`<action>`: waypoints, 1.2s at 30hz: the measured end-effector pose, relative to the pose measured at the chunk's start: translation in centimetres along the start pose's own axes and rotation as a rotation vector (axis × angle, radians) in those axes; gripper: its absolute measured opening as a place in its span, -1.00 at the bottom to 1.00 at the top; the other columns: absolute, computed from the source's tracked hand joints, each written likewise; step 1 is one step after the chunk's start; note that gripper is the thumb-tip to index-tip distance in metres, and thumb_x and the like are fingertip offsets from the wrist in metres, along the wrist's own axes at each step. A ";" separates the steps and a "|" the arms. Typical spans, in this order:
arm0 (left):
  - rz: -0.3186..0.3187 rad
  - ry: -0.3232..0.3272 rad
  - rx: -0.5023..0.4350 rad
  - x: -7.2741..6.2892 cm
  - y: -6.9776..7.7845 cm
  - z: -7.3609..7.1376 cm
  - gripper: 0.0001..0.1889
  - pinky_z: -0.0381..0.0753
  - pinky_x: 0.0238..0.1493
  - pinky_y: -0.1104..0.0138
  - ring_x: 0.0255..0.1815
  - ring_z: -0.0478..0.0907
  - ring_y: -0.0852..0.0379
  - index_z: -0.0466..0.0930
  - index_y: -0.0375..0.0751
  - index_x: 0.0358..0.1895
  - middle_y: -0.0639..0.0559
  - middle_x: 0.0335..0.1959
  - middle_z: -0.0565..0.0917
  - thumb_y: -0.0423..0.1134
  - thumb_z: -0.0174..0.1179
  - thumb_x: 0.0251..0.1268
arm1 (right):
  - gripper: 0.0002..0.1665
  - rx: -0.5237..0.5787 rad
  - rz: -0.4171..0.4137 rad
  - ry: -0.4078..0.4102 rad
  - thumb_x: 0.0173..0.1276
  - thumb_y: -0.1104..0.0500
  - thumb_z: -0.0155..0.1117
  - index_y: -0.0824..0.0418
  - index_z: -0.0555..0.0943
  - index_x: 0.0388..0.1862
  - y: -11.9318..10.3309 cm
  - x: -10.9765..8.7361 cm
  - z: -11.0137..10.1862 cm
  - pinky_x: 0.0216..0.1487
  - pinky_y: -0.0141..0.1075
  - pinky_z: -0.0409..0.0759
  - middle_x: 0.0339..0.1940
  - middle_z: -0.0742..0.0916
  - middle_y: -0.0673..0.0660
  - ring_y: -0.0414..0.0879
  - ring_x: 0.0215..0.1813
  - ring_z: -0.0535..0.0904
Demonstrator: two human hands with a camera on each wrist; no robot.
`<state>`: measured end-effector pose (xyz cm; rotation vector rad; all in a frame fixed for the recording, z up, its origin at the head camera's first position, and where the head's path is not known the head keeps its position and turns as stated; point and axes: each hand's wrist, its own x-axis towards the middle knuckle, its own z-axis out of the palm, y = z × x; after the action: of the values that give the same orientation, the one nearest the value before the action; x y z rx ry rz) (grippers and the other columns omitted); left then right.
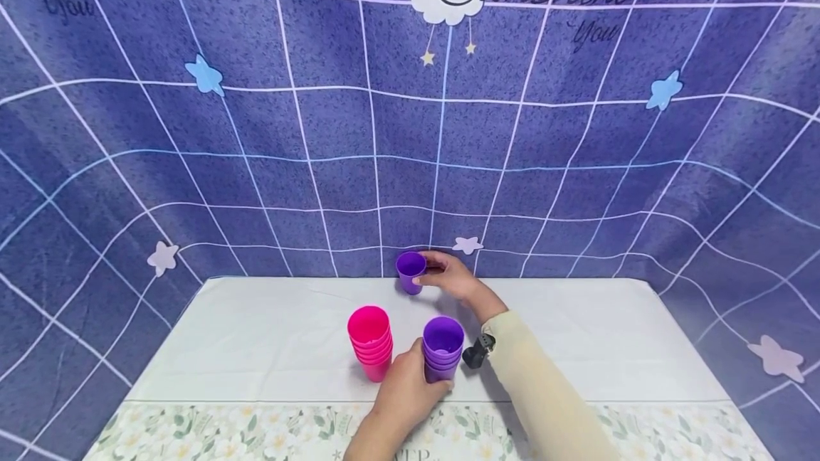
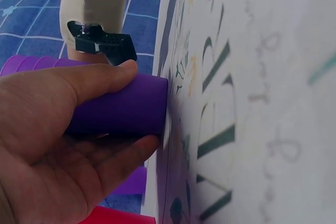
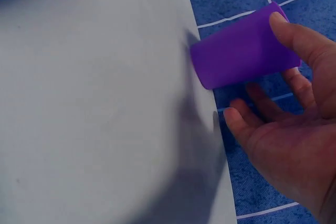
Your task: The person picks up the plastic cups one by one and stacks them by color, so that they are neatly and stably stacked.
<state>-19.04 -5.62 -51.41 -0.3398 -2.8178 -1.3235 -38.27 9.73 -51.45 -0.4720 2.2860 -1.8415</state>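
My left hand (image 1: 405, 384) wraps round a stack of purple cups (image 1: 443, 365) near the front of the table, its thumb and fingers on opposite sides. Close up in the left wrist view, the bottom of this stack (image 2: 126, 103) is right at the tabletop. Farther back, my right hand (image 1: 456, 278) pinches a single purple cup (image 1: 410, 277) near its rim. That cup (image 3: 241, 48) stands upright at the table's far edge, thumb on one side of it, while the lower fingers spread apart from its wall. To the left of the purple stack stands a stack of pink cups (image 1: 370, 343).
The white table (image 1: 269, 333) has a floral strip (image 1: 256, 429) along its front. Behind it hangs a blue grid-patterned curtain (image 1: 333, 162). A small black device (image 1: 477, 351) is strapped at the right wrist, close beside the purple stack in the head view.
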 end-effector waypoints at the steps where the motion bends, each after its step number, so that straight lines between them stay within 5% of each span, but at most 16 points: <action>1: -0.001 -0.003 0.001 0.1 0.0 0.0 -0.33 0.71 0.21 -0.11 0.07 0.78 -0.16 0.57 -0.25 0.19 -0.19 -0.01 0.81 -0.24 0.63 -0.06 | -0.27 0.008 -0.003 0.001 0.32 0.33 0.48 0.36 0.49 0.46 0.1 0.0 0.0 0.24 -0.27 0.72 0.25 0.73 0.38 0.09 0.25 0.71; 12: -0.005 -0.025 0.005 0.9 -0.3 -0.3 -0.30 0.71 0.24 -0.13 0.10 0.78 -0.18 0.55 -0.30 0.22 -0.23 0.01 0.80 -0.24 0.64 -0.04 | -0.31 0.159 -0.007 0.117 0.30 0.41 0.42 0.44 0.39 0.37 -0.9 -1.7 0.0 0.15 -0.42 0.69 0.22 0.72 0.42 -0.18 0.08 0.69; 22: 0.014 -0.034 0.007 2.0 -0.9 -0.3 -0.31 0.71 0.24 -0.11 0.11 0.78 -0.17 0.55 -0.27 0.23 -0.21 0.01 0.81 -0.24 0.63 -0.03 | -0.36 0.126 0.010 0.231 0.28 0.34 0.48 0.36 0.51 0.34 -3.1 -4.2 -1.0 0.09 -0.39 0.61 0.09 0.80 0.21 -0.19 -0.02 0.65; 29: 0.033 -0.012 0.015 2.6 -1.1 -0.4 -0.31 0.72 0.22 -0.11 0.10 0.78 -0.17 0.55 -0.26 0.24 -0.20 0.01 0.81 -0.26 0.63 -0.03 | -0.35 0.111 -0.001 0.247 0.32 0.31 0.47 0.36 0.53 0.38 -2.6 -4.9 -1.6 0.12 -0.36 0.63 0.17 0.77 0.32 -0.23 -0.03 0.67; 36: 0.039 -0.016 0.019 3.0 -1.5 -0.6 -0.32 0.72 0.22 -0.11 0.09 0.78 -0.17 0.55 -0.25 0.24 -0.20 0.01 0.81 -0.25 0.62 -0.02 | -0.37 0.137 -0.002 0.280 0.33 0.32 0.46 0.37 0.52 0.36 -2.8 -6.4 -1.7 0.14 -0.36 0.65 0.10 0.80 0.13 -0.23 -0.01 0.69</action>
<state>-22.35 -6.43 -51.81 -0.4042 -2.8202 -1.2913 -32.45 12.94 -48.73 -0.2078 2.3017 -2.1678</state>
